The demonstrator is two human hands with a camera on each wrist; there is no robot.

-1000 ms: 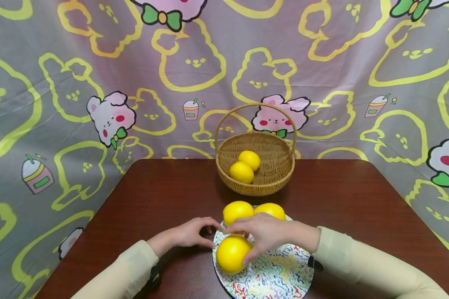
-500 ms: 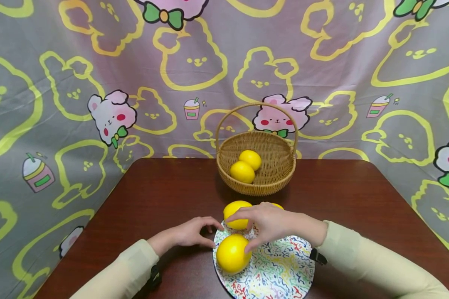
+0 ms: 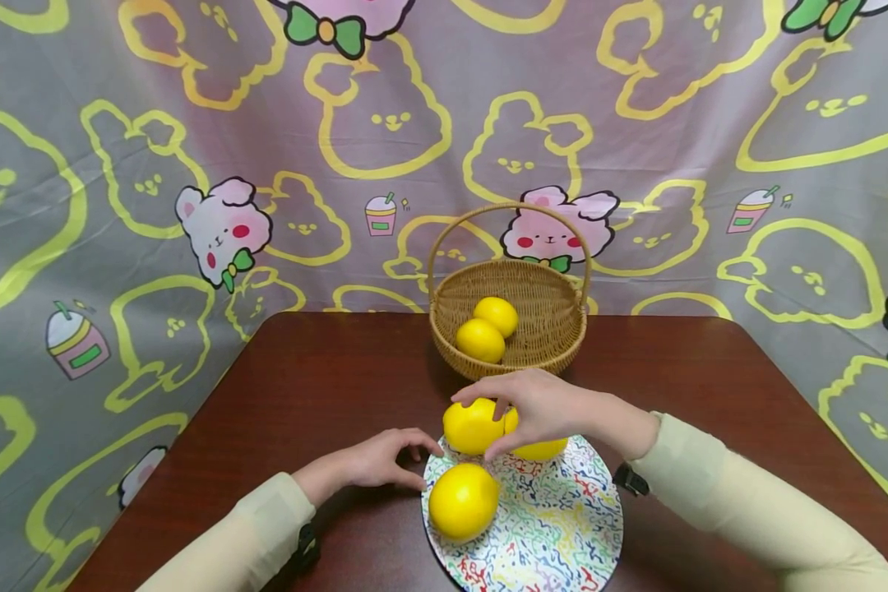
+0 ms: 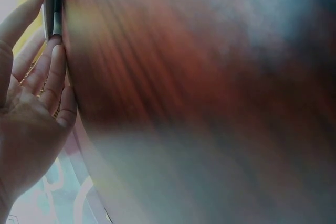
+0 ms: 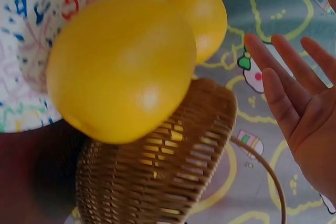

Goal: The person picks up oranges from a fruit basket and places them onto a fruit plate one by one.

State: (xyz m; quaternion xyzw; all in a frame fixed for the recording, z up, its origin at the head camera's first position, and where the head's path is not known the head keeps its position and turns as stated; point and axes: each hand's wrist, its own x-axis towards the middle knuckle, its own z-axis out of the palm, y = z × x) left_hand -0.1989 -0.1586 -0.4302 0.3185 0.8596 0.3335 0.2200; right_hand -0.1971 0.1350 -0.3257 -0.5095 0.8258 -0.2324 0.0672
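My left hand (image 3: pixel 385 460) rests by the left rim of a round patterned plate (image 3: pixel 555 526), thumb and fingers spread, fingertips right at the edge; the left wrist view shows its fingers (image 4: pixel 52 77) against that edge. One lemon (image 3: pixel 462 501) lies at the plate's front left. At the back of the plate lie a left lemon (image 3: pixel 469 427) and a right lemon (image 3: pixel 543 450), side by side. Over these two hovers my right hand (image 3: pixel 543 407), fingers loosely bent, partly covering the right one. In the right wrist view the hand (image 5: pixel 310 93) holds nothing, apart from the near lemon (image 5: pixel 123 66).
Behind the plate stands a wicker basket (image 3: pixel 540 312) with a tall handle (image 3: pixel 509 205), holding a front lemon (image 3: pixel 481 341) and a rear lemon (image 3: pixel 497 315). The dark wooden table (image 3: pixel 326 370) is enclosed by a cartoon-patterned cloth (image 3: pixel 414 82).
My right hand has moved from the front lemon back and up to above the two rear lemons. My left hand has stayed at the plate's rim.
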